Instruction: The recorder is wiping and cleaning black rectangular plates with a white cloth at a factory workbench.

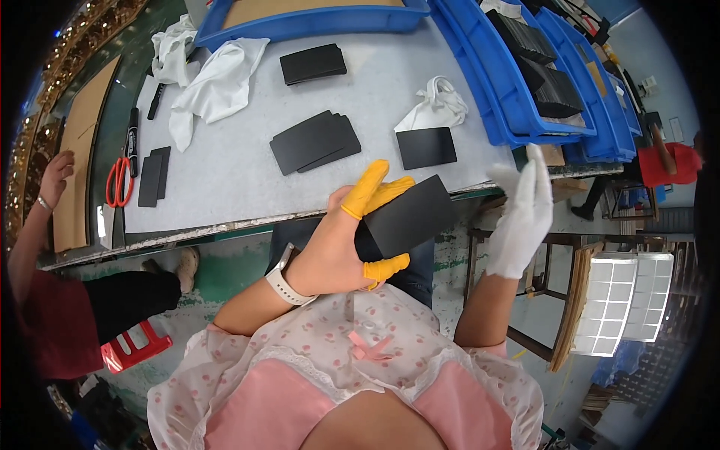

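Observation:
My left hand, with yellow finger cots on the thumb and fingers and a white watch at the wrist, grips a thin black rectangular plate by its left side. The plate is tilted in front of the table's near edge. To its right, my right hand is raised in a white glove, fingers stretched out and nothing in it; part of it is blurred. Beyond my left hand, a fanned pile of black plates lies on the table. A single black plate rests by a crumpled white cloth.
A neat black stack sits farther back. Two narrow black plates, red-handled scissors, a black marker and white cloths lie left. Blue trays line the right. Another person's hand is at far left.

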`<action>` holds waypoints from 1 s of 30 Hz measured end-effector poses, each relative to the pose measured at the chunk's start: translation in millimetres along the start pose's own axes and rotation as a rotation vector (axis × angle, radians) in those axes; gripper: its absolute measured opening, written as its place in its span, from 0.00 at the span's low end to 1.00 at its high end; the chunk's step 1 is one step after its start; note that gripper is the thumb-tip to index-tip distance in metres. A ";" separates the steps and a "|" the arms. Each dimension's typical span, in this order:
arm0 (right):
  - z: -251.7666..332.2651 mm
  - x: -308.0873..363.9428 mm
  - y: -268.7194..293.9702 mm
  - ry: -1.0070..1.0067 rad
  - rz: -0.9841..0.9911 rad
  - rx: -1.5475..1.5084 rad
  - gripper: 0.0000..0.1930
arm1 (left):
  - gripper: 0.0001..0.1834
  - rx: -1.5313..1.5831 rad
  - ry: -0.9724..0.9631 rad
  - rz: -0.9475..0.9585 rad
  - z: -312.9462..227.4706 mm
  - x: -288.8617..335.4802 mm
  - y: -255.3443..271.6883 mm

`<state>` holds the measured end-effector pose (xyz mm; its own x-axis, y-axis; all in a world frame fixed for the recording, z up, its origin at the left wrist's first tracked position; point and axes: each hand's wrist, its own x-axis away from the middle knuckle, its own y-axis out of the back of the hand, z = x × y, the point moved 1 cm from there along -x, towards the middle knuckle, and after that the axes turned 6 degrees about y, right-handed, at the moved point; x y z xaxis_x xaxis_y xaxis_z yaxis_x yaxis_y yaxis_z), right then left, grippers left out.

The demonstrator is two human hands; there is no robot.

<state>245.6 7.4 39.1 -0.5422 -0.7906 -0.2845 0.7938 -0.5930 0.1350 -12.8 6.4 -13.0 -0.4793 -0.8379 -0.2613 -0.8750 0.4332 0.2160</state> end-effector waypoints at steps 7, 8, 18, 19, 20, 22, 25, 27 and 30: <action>1.5 23.6 -32.9 -0.149 0.344 -0.008 0.33 | 0.64 -0.124 0.025 0.045 1.1 1.6 -0.9; -1.4 10.7 -27.6 -0.175 0.251 0.029 0.30 | 0.64 -0.023 0.062 0.062 1.1 4.9 -0.5; 22.3 24.6 -28.5 -0.248 0.491 -0.107 0.29 | 0.62 -0.257 0.020 -0.170 3.8 -3.9 -1.0; 26.1 25.2 -32.3 -0.269 0.336 -0.216 0.29 | 0.61 -0.436 0.045 -0.340 3.6 -5.2 2.2; 14.8 24.7 -42.1 -0.095 0.193 -0.161 0.31 | 0.61 -0.567 0.098 -0.342 1.4 -6.8 6.2; 13.5 31.7 -46.3 -0.113 0.220 -0.143 0.32 | 0.60 -0.620 0.078 -0.306 -5.2 -4.2 3.5; 14.7 43.1 -52.7 -0.151 0.240 -0.148 0.37 | 0.61 -0.674 0.111 -0.290 -10.0 -0.7 -3.1; 25.8 47.0 -51.4 -0.340 0.410 0.030 0.40 | 0.63 -0.623 0.120 -0.307 -11.7 -4.0 2.1; 19.5 56.9 -57.7 -0.335 0.507 -0.202 0.45 | 0.65 -0.625 0.130 -0.254 -14.6 -10.8 12.4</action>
<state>163.7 -6.4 33.6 -0.1164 -0.9896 0.0840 0.9929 -0.1181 -0.0154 -17.5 15.9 6.3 -0.2184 -0.9380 -0.2691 -0.7372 -0.0221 0.6753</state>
